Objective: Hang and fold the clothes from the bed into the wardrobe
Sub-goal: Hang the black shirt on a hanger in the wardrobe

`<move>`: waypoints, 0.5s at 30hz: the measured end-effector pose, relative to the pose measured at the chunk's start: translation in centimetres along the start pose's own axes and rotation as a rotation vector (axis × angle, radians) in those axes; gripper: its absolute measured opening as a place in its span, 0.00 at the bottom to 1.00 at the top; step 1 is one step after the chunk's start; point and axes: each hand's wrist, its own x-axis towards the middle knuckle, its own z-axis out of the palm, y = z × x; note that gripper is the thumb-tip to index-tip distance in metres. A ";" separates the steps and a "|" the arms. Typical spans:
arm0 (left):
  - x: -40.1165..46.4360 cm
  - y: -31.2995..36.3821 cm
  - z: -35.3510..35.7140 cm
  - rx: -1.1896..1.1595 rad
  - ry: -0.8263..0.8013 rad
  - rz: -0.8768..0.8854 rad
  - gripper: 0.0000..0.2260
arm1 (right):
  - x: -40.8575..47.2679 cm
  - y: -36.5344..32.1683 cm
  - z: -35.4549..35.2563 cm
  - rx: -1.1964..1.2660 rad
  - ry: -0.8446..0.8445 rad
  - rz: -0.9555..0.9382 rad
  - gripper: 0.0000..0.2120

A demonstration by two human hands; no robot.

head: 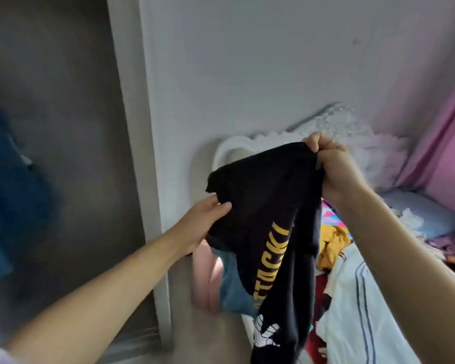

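Black garment (271,206) held up at centre, above the bed (352,298) at 4 o'clock. Right hand (331,164) fists its top edge; left hand (202,219) pinches the other side. Soft, light, floppy; best held by 2 top corners.

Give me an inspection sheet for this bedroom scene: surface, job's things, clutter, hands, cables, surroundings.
Surface: bed, white cover with dark stripes, mostly buried under clothes.
Job's things: black garment with yellow lettering, held up in the air over the bed's edge; yellow garment and a blue garment lying in the pile.
Clutter: pillow near the head of the bed, with crumpled fabric beside it.
Hands: left hand pinches the black garment's lower edge; right hand grips its top edge.
Cables: nothing seen.
Surroundings: white wall, ornate white headboard, pink curtain, blurred dark opening at left with something blue inside.
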 end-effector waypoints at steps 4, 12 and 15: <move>-4.5 6.0 -8.1 0.071 0.252 0.123 0.08 | 0.2 3.6 5.7 -0.241 -0.025 0.043 0.27; -9.4 13.8 -15.2 0.476 0.326 0.211 0.09 | 1.5 7.0 17.0 -0.467 -0.366 0.018 0.20; -9.4 14.5 -16.5 0.552 0.408 0.211 0.11 | 1.7 6.2 23.4 -0.574 -0.799 -0.075 0.35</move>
